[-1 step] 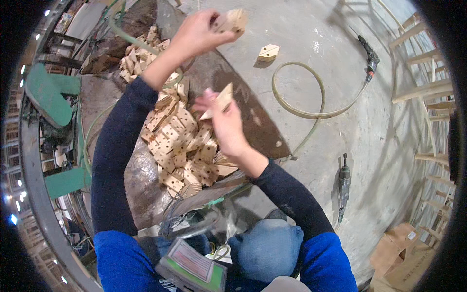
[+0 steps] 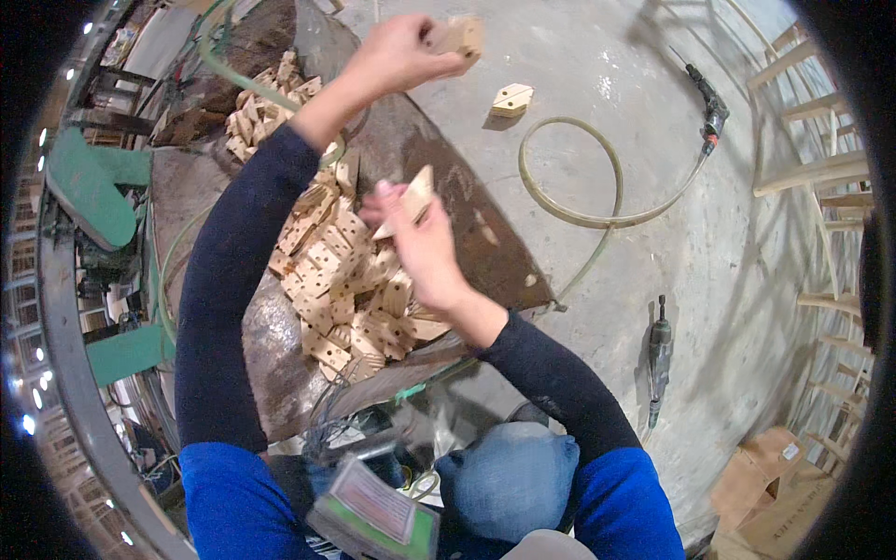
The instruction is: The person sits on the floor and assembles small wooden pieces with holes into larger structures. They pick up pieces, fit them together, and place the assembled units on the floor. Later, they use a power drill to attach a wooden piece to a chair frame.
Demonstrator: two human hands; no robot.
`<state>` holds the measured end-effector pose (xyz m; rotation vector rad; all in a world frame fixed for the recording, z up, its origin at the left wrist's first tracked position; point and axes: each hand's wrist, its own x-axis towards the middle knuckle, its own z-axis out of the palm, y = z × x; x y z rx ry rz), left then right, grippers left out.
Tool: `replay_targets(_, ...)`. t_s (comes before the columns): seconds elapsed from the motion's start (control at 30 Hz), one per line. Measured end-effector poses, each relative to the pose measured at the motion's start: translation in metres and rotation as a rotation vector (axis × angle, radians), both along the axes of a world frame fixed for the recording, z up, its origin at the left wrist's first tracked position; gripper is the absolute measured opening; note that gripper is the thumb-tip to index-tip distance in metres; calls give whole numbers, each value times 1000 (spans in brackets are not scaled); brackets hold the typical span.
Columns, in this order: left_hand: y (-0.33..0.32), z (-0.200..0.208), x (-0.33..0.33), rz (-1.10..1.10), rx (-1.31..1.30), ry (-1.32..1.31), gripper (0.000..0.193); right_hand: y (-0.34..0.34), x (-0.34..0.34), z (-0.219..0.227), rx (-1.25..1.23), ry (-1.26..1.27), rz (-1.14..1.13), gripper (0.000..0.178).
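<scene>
My left hand (image 2: 397, 58) reaches out at the top over the sheet's far edge, its fingers closed on a pale wooden block (image 2: 459, 39), slightly smeared by motion. Closer in, my right hand (image 2: 425, 245) grips a pointed wooden block (image 2: 417, 196) with a dark hole, its fingers partly blurred. Below and left of it lies a heap of drilled, slant-cut wooden blocks (image 2: 327, 271) on a dark, worn sheet (image 2: 467, 210). On the concrete floor, right of my left hand, sits a diamond-shaped wooden block or pair (image 2: 511, 99) with holes on top and a line across it.
A clear hose (image 2: 618, 177) loops over the floor to a black power drill (image 2: 707, 103). Another hand-held driver (image 2: 660, 359) lies nearer. Wooden frames (image 2: 821, 173) line the right, above a brown cardboard box (image 2: 761, 471). Green machine parts (image 2: 89, 187) stand at left.
My left hand with its block has shifted slightly right. My right hand and its pointed block have moved a little left and down. The view has shifted slightly.
</scene>
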<state>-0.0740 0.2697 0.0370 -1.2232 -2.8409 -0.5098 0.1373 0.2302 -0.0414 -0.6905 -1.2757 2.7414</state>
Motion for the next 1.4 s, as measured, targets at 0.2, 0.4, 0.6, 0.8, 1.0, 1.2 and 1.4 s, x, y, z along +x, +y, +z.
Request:
replay_targets(0.2, 91, -147, -66, 158, -373, 112, 59, -16, 18, 1, 21, -3, -20, 48)
replay_targets(0.4, 135, -189, -58, 154, -394, -215, 28, -84, 69, -101, 150, 323, 73, 52)
replay_targets(0.6, 93, -178, -83, 80, -551, -237, 35, -29, 28, -18, -291, 20, 224, 46)
replay_targets(0.8, -3, -8, -3, -342, 318, -427, 46, -1, 6, 13, -55, -110, 246, 34)
replay_targets(1.0, -265, 26, -47, 234, 622, -893, 27, 1, 2, 19, -84, -235, 293, 46)
replay_targets(1.2, -300, -153, -147, 761, -32, -246, 37, 0, -6, 13, -80, -312, 306, 43)
replay_targets(1.4, -267, -200, -144, 945, -16, 6, 40, -1, -11, 13, 8, -274, 351, 40)
